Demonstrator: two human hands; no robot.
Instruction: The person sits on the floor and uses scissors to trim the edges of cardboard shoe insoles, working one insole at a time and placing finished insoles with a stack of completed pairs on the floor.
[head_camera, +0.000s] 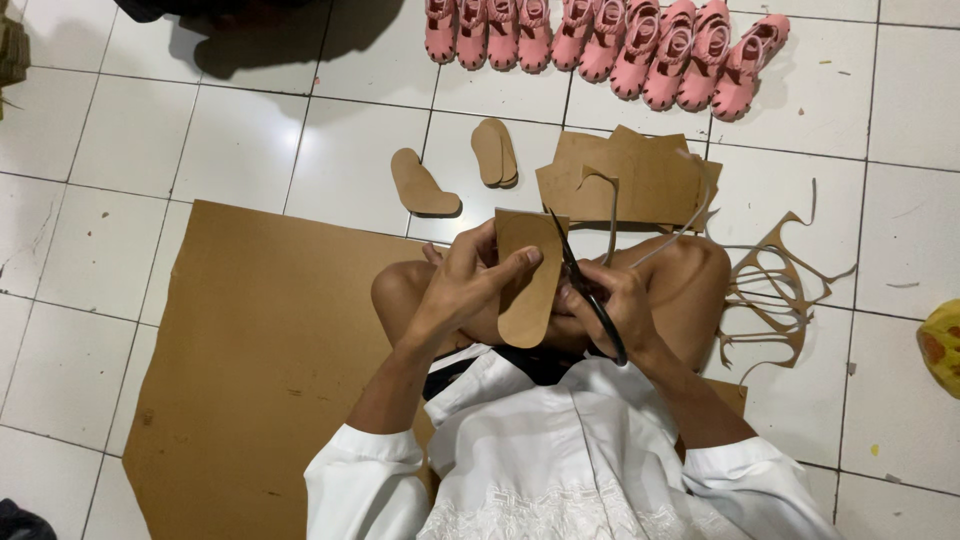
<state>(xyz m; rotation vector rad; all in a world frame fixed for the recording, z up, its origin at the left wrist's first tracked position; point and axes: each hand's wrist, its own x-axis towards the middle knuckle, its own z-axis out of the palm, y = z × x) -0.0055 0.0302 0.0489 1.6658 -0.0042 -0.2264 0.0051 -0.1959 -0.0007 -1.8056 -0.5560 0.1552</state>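
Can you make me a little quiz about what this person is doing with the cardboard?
1. True or false: the right hand holds scissors.
2. What shape is the cardboard piece in the left hand? A) star B) shoe sole C) circle
3. What colour are the little shoes lined up on the floor?

Key: 1. True. 2. B; more cut soles lie on the tiles, with scraps beside the knee. 3. Pink.
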